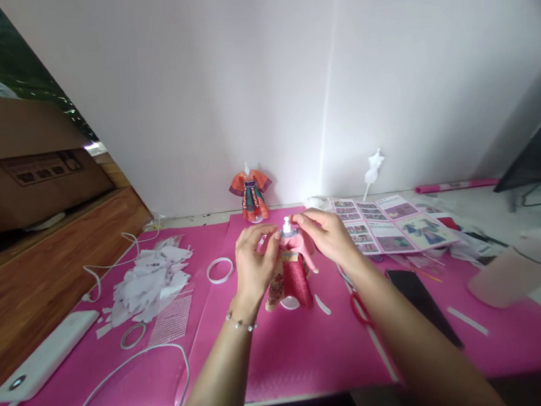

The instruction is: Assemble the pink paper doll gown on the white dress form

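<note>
A small white dress form point(287, 224) stands in front of me in a doll dress point(297, 279) with a pink top, a red skirt and a patterned panel at its left. My left hand point(255, 264) is closed at the dress's left shoulder, thumb and fingers pinching the cloth near the grey collar. From the other side, my right hand point(326, 231) pinches at the right shoulder by the neck. Just what lies between the right fingertips is too small to see. A white curved strip point(323, 304) lies beside the skirt.
Behind stands a dressed doll form point(251, 193) in orange and green; a bare form point(374, 172) leans at the wall. Tape rolls point(220, 270) and paper scraps point(152, 278) lie left. Scissors point(359, 309), a phone point(423, 306), an instruction sheet point(387, 238) and a cup point(504, 277) are right.
</note>
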`<state>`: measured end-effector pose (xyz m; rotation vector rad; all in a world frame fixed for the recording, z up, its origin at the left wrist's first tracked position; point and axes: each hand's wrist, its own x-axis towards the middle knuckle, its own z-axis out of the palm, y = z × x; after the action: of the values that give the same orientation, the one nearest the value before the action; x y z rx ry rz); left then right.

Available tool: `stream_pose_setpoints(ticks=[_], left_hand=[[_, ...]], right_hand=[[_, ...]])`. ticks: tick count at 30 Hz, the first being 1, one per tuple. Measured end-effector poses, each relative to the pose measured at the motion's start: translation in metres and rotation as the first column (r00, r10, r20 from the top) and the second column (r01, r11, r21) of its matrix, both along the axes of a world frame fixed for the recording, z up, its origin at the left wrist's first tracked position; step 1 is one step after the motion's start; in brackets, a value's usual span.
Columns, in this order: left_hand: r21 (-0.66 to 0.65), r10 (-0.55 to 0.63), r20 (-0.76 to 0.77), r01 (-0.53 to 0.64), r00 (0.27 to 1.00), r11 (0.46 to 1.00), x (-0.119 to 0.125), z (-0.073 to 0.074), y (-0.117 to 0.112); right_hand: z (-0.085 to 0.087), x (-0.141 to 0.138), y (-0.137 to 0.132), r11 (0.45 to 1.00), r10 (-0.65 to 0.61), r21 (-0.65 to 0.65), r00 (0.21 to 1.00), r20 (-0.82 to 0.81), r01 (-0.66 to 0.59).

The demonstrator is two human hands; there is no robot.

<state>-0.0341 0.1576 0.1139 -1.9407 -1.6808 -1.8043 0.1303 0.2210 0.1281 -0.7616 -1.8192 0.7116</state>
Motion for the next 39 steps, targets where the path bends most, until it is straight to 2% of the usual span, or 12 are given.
stream_pose_setpoints(ticks=[6, 17, 20, 23, 25, 28, 30, 32, 35, 39], left_hand=[[-0.032, -0.039, 0.06, 0.041, 0.997, 0.999, -0.002, 0.004, 0.004], [-0.072, -0.059, 0.136, 0.069, 0.989, 0.995, -0.005, 0.006, 0.007], [0.019, -0.065, 0.161, 0.062, 0.985, 0.998, -0.007, 0.006, -0.001], [0.088, 0.015, 0.217, -0.035, 0.976, 0.996, -0.01, -0.009, -0.023], [0.045, 0.105, 0.25, -0.12, 0.962, 0.992, -0.012, -0.032, -0.044], [-0.1, 0.151, 0.126, -0.139, 0.98, 0.985, -0.017, -0.081, -0.077], [-0.161, 0.129, -0.034, -0.132, 0.991, 0.978, -0.021, -0.113, -0.093], [-0.188, 0.153, -0.196, -0.19, 0.969, 0.964, -0.025, -0.135, -0.104], [-0.256, 0.171, -0.382, -0.282, 0.908, 0.925, -0.026, -0.15, -0.11], [-0.288, 0.202, -0.474, -0.368, 0.857, 0.884, -0.023, -0.159, -0.112]], right_hand=[[0.001, 0.005, -0.006, 0.998, 0.051, 0.025, 0.996, 0.074, -0.053], [0.002, 0.003, -0.007, 0.997, 0.058, 0.045, 0.997, 0.051, -0.06], [0.004, 0.009, -0.01, 0.997, 0.019, 0.079, 1.0, -0.009, -0.018], [-0.005, 0.024, -0.022, 0.989, -0.094, 0.108, 0.99, -0.103, 0.105], [-0.022, 0.035, -0.039, 0.975, -0.185, 0.094, 0.971, -0.153, 0.2], [-0.064, 0.047, -0.075, 0.952, -0.288, 0.061, 0.945, -0.157, 0.3], [-0.098, 0.049, -0.1, 0.965, -0.26, 0.007, 0.964, -0.051, 0.261], [-0.128, 0.048, -0.119, 0.979, -0.203, -0.018, 0.976, 0.072, 0.205], [-0.164, 0.046, -0.134, 0.978, -0.187, -0.053, 0.965, 0.182, 0.2], [-0.192, 0.046, -0.135, 0.967, -0.229, -0.047, 0.933, 0.276, 0.251]])
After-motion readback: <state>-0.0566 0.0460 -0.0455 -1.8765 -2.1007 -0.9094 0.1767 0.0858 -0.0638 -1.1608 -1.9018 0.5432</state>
